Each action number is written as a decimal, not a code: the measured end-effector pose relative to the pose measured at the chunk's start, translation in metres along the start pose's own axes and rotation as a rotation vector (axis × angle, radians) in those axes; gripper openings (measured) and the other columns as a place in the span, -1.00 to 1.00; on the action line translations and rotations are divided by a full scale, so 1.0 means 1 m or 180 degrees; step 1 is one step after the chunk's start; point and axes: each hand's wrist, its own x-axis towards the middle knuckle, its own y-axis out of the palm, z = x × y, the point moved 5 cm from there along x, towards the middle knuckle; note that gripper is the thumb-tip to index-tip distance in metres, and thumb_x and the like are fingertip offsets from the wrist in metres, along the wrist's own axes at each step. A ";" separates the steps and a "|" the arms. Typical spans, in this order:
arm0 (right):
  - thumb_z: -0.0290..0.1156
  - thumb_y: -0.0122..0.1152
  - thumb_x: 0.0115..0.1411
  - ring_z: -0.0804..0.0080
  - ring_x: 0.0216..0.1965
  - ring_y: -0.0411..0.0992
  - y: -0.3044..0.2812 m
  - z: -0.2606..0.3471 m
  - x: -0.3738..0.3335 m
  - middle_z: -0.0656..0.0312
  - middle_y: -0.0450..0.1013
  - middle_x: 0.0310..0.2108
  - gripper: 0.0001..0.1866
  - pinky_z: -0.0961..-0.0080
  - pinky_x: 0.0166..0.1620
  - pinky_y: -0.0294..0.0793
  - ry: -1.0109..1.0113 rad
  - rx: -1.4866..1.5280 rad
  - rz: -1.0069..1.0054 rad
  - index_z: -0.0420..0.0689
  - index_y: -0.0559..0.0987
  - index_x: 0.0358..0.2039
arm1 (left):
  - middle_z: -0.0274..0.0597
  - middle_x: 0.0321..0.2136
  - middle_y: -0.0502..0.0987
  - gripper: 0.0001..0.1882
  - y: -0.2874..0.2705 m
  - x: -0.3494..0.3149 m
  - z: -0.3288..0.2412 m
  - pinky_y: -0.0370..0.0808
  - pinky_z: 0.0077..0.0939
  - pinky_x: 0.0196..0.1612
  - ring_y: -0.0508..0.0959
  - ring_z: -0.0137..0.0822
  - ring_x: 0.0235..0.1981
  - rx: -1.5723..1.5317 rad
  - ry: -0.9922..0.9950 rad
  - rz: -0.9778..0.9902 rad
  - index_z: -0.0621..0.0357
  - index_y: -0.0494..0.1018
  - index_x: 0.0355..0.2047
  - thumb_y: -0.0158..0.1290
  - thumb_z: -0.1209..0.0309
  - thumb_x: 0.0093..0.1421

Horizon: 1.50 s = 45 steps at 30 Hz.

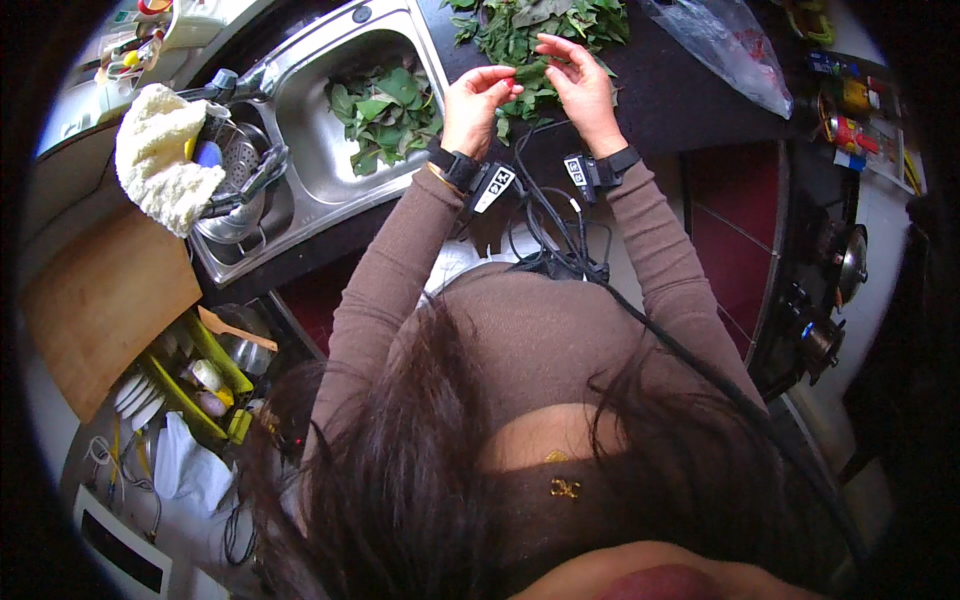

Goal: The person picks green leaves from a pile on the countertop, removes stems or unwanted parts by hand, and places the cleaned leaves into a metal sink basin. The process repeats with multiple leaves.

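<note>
A pile of loose green leaves (580, 32) lies on the dark counter at the far edge of the view. My left hand (474, 108) is over the near side of this pile, thumb and fingers pinched together; what is between the fingertips is too small to make out. Across from it, my right hand (583, 92) has its fingers apart and slightly bent, close to the leaves. Some green leaf shows between the two hands. More leaves (385, 115) lie in the steel sink basin to the left.
Left of the basin, a cream cloth (165, 155) hangs over the faucet by a steel strainer (240, 160). A clear plastic bag (725, 50) lies on the counter at right. Black cables (560, 215) run from my wrists. A wooden board (110, 310) and yellow-green dish rack (195, 375) stand lower left.
</note>
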 end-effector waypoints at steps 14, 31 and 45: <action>-0.54 0.21 0.09 0.52 -0.16 0.44 0.010 -0.017 -0.010 0.17 0.46 -0.13 -0.60 0.60 -0.11 0.45 0.1539 0.0989 0.0500 -0.26 0.40 -0.03 | -0.18 -0.25 0.53 -0.58 -0.013 -0.017 0.006 0.47 -0.61 -0.18 0.52 -0.44 -0.24 0.0356 0.0249 0.0084 0.24 0.33 -0.01 0.09 0.62 0.08; -0.51 0.12 0.16 0.50 -0.37 0.49 -0.007 -0.038 -0.003 0.18 0.48 -0.32 -0.68 0.62 -0.37 0.56 0.1542 0.0668 0.0112 -0.25 0.41 -0.05 | -0.13 -0.18 0.41 -0.57 -0.065 -0.026 -0.003 0.47 -0.65 -0.59 0.49 -0.48 -0.50 0.1052 0.0670 -0.1287 0.19 0.33 -0.05 0.11 0.65 0.05; -0.45 0.30 -0.07 0.22 0.02 0.26 0.043 -0.060 0.046 0.21 0.34 -0.09 -0.72 0.29 -0.01 0.37 -0.0476 -0.2965 0.0899 0.05 0.58 -0.27 | -0.02 0.00 0.26 -0.40 -0.104 -0.036 0.023 0.45 -0.51 -0.11 0.50 -0.29 -0.14 0.1322 0.0666 -0.1681 0.27 0.14 0.13 -0.08 0.73 0.01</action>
